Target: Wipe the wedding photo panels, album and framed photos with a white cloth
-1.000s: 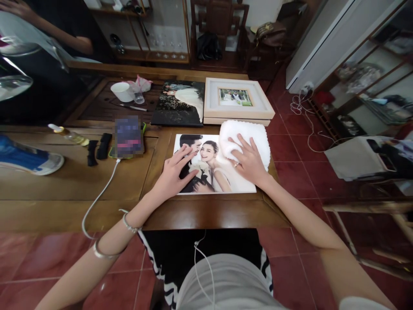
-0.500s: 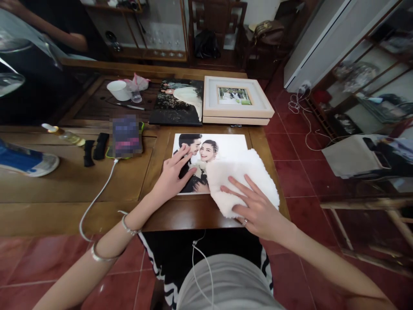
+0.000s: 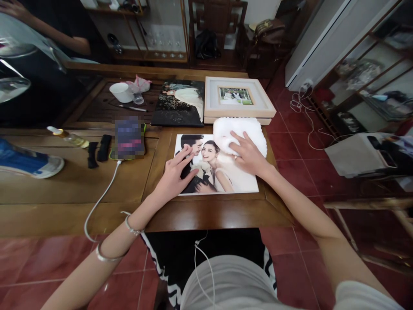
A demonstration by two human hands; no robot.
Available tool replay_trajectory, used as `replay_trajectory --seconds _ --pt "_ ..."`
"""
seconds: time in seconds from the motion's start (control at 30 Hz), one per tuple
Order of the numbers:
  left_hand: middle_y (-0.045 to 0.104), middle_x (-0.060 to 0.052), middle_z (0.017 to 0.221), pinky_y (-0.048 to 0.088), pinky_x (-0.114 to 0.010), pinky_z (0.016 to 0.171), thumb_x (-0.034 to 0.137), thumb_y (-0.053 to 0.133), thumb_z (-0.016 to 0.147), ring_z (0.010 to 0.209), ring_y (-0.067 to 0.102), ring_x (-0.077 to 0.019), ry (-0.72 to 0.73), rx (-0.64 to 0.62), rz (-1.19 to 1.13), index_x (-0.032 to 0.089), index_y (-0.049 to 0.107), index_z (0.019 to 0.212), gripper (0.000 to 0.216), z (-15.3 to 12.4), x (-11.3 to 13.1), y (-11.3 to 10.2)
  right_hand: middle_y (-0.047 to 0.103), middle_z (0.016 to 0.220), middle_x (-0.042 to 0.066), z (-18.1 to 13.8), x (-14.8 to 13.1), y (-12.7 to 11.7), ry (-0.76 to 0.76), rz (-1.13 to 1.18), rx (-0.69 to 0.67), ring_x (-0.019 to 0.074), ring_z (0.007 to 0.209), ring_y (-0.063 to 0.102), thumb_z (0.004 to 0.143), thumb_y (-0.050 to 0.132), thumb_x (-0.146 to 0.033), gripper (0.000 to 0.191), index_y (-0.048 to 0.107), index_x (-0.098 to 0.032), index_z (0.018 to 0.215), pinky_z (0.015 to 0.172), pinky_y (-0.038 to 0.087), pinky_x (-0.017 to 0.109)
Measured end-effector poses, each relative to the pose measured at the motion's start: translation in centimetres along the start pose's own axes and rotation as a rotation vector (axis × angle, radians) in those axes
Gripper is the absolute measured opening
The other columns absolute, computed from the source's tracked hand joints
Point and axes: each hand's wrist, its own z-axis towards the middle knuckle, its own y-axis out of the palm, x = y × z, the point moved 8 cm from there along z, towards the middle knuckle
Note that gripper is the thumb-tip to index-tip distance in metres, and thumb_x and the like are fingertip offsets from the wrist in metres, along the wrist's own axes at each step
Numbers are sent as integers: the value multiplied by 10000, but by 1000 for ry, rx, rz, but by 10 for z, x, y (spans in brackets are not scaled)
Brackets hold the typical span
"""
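Note:
A glossy photo print [image 3: 222, 172] of a couple lies on the wooden table in front of me. My left hand [image 3: 177, 171] rests on its left part, fingers stretched out and holding nothing. At the print's upper right, my right hand [image 3: 247, 153] has hold of a fluffy white cloth [image 3: 222, 129], fingers pressed into it from above. That cloth covers the print's far right corner and reaches up to the framed picture [image 3: 209, 110] behind. Left of the frame lies a dark photo panel [image 3: 177, 103] with a figure in a pale dress.
On the table [image 3: 122, 187] stand a white cup [image 3: 121, 91], a phone-like blurred item [image 3: 129, 137] with a white cable [image 3: 105, 193], a dropper bottle [image 3: 72, 137], black strips [image 3: 98, 150] and a blue bottle [image 3: 29, 159]. Another person's arm [image 3: 61, 36] shows at upper left.
My right hand has moved the white cloth away from me, from the print's near right side to its far right corner. My left hand stays on the print.

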Motion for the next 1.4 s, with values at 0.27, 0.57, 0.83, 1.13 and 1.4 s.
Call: replay_trajectory --seconds 0.27,0.57,0.83,1.13,1.4 --pt "427 -160 1559 350 -540 1157 352 474 1016 1466 369 -301 -20 -20 12 203 477 1457 466 -1 1 2 540 1467 186 -76 -87 -17 -112 34 -165 402 1439 375 717 435 57 372 646 -146 947 1129 304 729" --pt "427 -173 1556 353 -547 1146 342 487 1002 1454 388 -309 -9 -60 33 196 473 1458 479 0 -1 2 547 1472 132 -94 -111 -24 -175 150 -242 299 1438 409 669 496 3 389 662 -191 963 1179 320 616" --pt "463 -167 1532 368 -540 1138 360 509 993 1439 413 -310 -8 -47 20 198 513 1428 464 0 -1 0 669 1275 223 -12 -8 -6 -26 50 23 334 1409 451 844 521 -126 219 660 -156 1010 1164 299 635" --pt "475 -169 1523 370 -502 1151 342 497 999 1436 422 -289 -15 -5 20 181 505 1433 463 1 3 -2 595 1395 217 -40 -40 -6 -87 32 12 374 1438 391 765 512 -45 301 663 -152 1002 1167 251 697" --pt "393 -162 1578 337 -548 1152 329 443 1017 1474 356 -294 -29 -60 17 202 436 1488 488 -1 0 2 546 1475 121 -105 -126 -21 -172 181 -171 332 1462 356 657 506 12 366 672 -194 909 1200 217 673"
